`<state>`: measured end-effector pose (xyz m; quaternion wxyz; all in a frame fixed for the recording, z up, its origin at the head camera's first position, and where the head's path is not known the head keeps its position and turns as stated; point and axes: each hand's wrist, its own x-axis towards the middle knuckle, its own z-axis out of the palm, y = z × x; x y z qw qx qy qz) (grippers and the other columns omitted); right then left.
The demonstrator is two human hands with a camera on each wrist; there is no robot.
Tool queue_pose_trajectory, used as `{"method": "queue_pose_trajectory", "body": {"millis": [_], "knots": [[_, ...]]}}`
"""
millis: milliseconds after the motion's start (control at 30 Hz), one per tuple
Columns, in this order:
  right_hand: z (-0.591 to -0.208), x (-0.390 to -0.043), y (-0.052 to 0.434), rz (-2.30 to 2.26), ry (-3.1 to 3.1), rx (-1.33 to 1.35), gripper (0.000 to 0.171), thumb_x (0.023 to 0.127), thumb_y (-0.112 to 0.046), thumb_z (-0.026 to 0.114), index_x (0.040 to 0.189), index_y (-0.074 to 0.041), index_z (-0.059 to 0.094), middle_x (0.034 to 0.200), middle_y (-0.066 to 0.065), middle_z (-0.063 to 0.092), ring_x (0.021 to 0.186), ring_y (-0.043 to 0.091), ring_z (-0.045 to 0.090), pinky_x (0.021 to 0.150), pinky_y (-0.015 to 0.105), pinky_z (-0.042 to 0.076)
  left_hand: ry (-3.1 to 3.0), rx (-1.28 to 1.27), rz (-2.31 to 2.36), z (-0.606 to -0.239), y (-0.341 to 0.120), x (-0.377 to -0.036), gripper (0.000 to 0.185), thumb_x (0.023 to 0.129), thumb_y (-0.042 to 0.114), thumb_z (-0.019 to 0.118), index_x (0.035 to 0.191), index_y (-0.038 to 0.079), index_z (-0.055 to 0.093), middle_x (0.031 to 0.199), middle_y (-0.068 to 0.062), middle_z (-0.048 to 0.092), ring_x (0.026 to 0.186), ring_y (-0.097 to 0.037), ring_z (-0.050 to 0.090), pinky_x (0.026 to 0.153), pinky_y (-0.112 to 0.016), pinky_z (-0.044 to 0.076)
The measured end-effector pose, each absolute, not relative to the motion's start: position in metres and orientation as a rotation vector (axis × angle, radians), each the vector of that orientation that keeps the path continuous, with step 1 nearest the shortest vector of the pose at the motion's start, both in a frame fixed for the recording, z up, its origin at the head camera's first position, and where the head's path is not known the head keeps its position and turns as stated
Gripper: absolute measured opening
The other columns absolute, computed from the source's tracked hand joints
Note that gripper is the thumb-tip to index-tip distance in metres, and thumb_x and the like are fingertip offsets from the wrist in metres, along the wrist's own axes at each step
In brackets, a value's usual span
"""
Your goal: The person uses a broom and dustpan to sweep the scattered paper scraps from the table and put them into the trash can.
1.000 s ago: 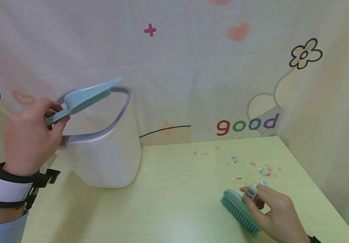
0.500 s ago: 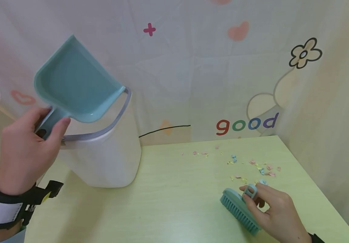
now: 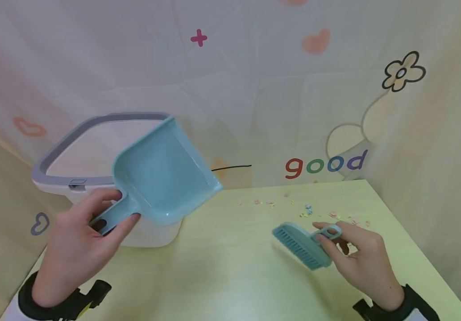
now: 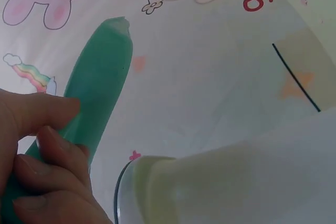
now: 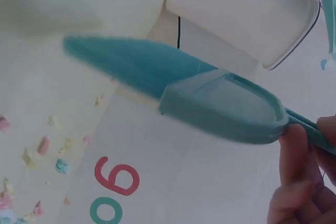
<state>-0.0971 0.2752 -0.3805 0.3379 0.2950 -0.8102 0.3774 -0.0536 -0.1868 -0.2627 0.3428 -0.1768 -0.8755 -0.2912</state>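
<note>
My left hand (image 3: 81, 240) grips the short handle of a light-blue dustpan (image 3: 166, 174), raised and tilted with its inner side facing me. In the head view the pan covers the right part of a white bin (image 3: 154, 236) with a grey-blue rim. From the left wrist, the dustpan (image 4: 102, 72) appears nearly edge-on. My right hand (image 3: 364, 258) pinches the loop handle of a teal hand brush (image 3: 300, 247), its bristles lifted off the table. The right wrist view shows the brush (image 5: 226, 108) held up. Small pink, yellow and blue scraps (image 3: 308, 209) lie beyond it, partly hidden.
The pale green tabletop (image 3: 222, 267) ends at a right edge beside a curtain. Behind it hangs a printed white cloth (image 3: 230, 89) with "good" on it. The bin stands at the back left, against the cloth.
My left hand has turned the dustpan and moved it right and down, off the bin's opening. My right hand has lifted the brush from the table, slightly up and left.
</note>
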Motion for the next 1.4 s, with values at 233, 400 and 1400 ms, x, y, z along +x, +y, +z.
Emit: {"method": "queue_pose_trajectory", "body": {"millis": [233, 400, 1400], "knots": [[-0.367, -0.139, 0.273, 0.933, -2.125, 0.709, 0.035, 0.071, 0.012, 0.087, 0.100, -0.007, 0.080, 0.088, 0.002, 0.078, 0.072, -0.008, 0.065, 0.063, 0.009, 0.050, -2.395, -0.530, -0.834, -0.305, -0.177, -0.055, 0.037, 0.080, 0.005, 0.088, 0.108, 0.018, 0.069, 0.076, 0.011, 0.062, 0.053, 0.002, 0.046, 0.052, -0.014, 0.041], [-0.370, -0.172, 0.273, 0.910, -2.122, 0.657, 0.036, 0.074, 0.011, 0.086, 0.105, -0.007, 0.081, 0.086, 0.002, 0.077, 0.077, -0.002, 0.069, 0.072, 0.005, 0.050, -2.503, -0.505, -0.855, -0.340, -0.170, -0.059, 0.029, 0.083, 0.014, 0.088, 0.104, 0.022, 0.070, 0.075, 0.015, 0.060, 0.056, 0.003, 0.045, 0.053, -0.017, 0.041], [-0.405, -0.224, 0.196, 0.904, -2.380, 0.552, 0.017, 0.088, -0.008, 0.081, 0.104, -0.004, 0.081, 0.086, 0.011, 0.078, 0.070, 0.021, 0.074, 0.063, 0.038, 0.060, -3.014, -0.414, -0.947, -0.439, -0.141, -0.061, 0.016, 0.091, 0.039, 0.078, 0.090, 0.025, 0.069, 0.062, 0.017, 0.048, 0.056, 0.004, 0.042, 0.058, -0.019, 0.038]]}}
